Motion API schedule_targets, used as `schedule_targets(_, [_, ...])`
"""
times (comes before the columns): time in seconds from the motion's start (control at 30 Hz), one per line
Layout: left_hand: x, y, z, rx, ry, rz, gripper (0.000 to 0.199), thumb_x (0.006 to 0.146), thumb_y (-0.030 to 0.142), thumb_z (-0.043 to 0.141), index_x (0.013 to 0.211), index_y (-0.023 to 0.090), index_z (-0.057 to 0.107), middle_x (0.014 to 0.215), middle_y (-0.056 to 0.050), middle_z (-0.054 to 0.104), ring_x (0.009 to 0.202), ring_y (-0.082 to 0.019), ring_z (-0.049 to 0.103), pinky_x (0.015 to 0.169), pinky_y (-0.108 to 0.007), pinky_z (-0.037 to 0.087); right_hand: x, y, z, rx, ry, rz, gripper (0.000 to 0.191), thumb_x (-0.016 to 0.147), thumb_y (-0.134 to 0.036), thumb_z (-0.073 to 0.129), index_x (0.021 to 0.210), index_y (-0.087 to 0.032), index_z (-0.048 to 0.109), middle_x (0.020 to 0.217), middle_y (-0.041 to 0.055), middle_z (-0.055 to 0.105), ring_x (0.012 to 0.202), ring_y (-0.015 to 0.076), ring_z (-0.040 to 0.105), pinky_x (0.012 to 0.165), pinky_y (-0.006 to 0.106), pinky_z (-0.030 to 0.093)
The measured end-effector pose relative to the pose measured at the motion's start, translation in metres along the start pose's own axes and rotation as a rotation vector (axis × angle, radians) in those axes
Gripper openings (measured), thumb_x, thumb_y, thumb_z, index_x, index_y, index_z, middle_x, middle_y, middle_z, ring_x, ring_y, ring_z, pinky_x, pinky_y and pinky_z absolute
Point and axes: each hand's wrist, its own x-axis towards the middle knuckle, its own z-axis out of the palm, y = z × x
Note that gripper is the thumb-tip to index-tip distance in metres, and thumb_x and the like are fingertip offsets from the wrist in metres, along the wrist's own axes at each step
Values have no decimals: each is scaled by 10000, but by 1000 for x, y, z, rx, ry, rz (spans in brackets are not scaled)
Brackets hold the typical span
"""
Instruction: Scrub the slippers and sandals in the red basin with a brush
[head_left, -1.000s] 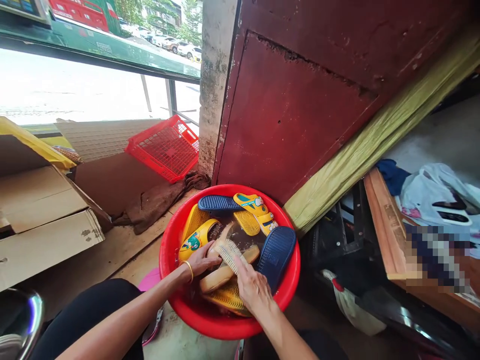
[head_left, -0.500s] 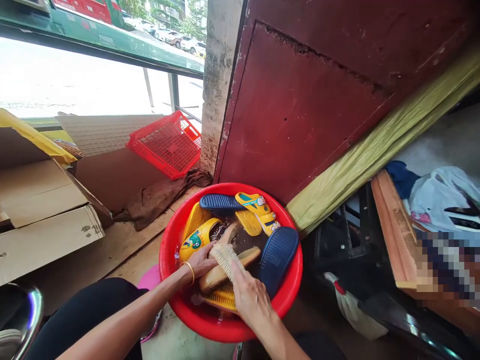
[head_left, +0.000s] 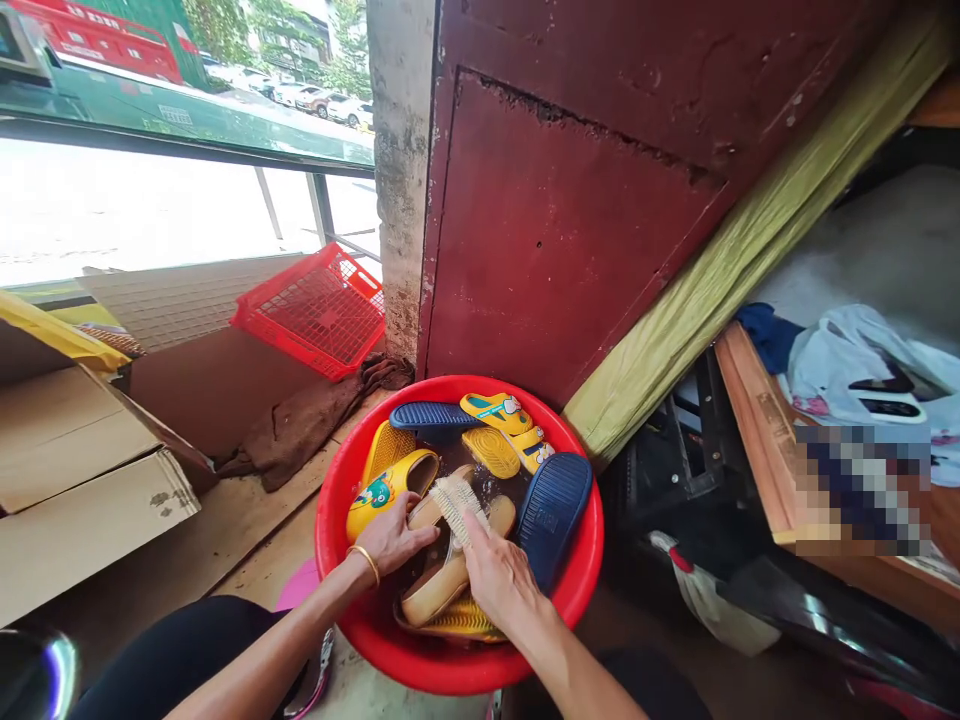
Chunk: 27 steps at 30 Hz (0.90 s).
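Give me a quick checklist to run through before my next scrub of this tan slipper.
Left hand gripping the tan slipper: ok.
Right hand holding the brush: ok.
Bristles touching the slipper: cannot tell, the right hand partly blocks the view.
Water in the red basin: ok.
Gold bangle clear of the bristles: ok.
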Motion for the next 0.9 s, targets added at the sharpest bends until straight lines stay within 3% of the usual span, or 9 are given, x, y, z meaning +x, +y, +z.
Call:
schedule_targets(0.07, [-5, 10, -1, 193, 16, 63, 580, 756, 456, 641, 1263, 178, 599, 1045, -129, 766, 949, -336, 717, 812, -394, 519, -5, 10, -1, 30, 93, 44, 593, 986, -217, 356, 1577, -260, 360, 1300, 98, 692, 1007, 242, 727, 873, 330, 585])
schedule_targets(0.2, [-7, 23, -15, 380, 162, 367, 516, 826, 431, 587, 1305, 238, 574, 1230, -113, 717, 1110, -306, 674, 949, -425, 509, 2, 31, -20, 156, 212, 90, 546, 981, -213, 368, 1518, -248, 460, 1300, 98, 692, 1105, 242, 700, 960, 368, 564])
schedule_targets(0.33, [2, 27, -40, 293, 328, 626, 519, 880, 465, 554, 1333, 211, 558, 1240, -124, 707, 1114, -288, 667, 975, -424, 522, 3, 29, -37, 352, 369, 8, 512, 994, -278, 428, 1497, -199, 472, 1397, 105, 631, 1254, 226, 620, 1070, 371, 506])
schedule_targets(0.47, [10, 34, -54, 168, 466, 733, 465, 904, 426, 562, 1319, 218, 589, 1275, -122, 684, 1172, -291, 640, 1038, -450, 498, 0, 15, -39, 429, 451, -141, 565, 1009, -327, 473, 1543, -161, 392, 1481, 131, 551, 1359, 231, 528, 1135, 381, 449])
schedule_targets(0.53, [15, 37, -54, 87, 460, 756, 433, 892, 413, 585, 1283, 230, 627, 1337, -123, 646, 1241, -303, 601, 1093, -482, 458, 0, 11, -37, 449, 466, -187, 526, 1035, -285, 399, 1550, -178, 384, 1486, 121, 548, 1369, 218, 517, 1143, 384, 440])
schedule_targets(0.63, [25, 39, -43, -177, 417, 658, 466, 865, 467, 627, 1272, 239, 625, 1371, -124, 617, 1253, -298, 594, 1094, -490, 459, 3, 7, -29, 462, 482, -196, 533, 1037, -223, 327, 1568, -183, 342, 1491, 122, 542, 1368, 209, 518, 1131, 381, 454])
schedule_targets(0.73, [35, 34, -23, -495, 453, 342, 633, 773, 604, 685, 1254, 205, 583, 1240, -131, 673, 1112, -288, 666, 938, -456, 556, 7, 4, -18, 429, 462, -65, 622, 996, -262, 437, 1584, -131, 279, 1504, 176, 513, 1354, 253, 532, 1099, 400, 482])
schedule_targets(0.8, [39, 32, -9, -607, 439, 132, 649, 716, 681, 691, 1116, 177, 606, 1042, -110, 717, 962, -280, 702, 808, -429, 586, 9, 3, -10, 413, 442, 34, 611, 964, -279, 486, 1536, -108, 358, 1441, 196, 566, 1305, 276, 574, 1078, 417, 497])
schedule_targets(0.9, [38, 31, 7, -696, 345, 64, 605, 755, 747, 579, 964, 181, 620, 890, -77, 726, 839, -264, 708, 743, -411, 585, 11, 4, 0, 433, 421, 82, 504, 948, -288, 495, 1424, -122, 490, 1308, 176, 660, 1212, 274, 633, 1043, 420, 518])
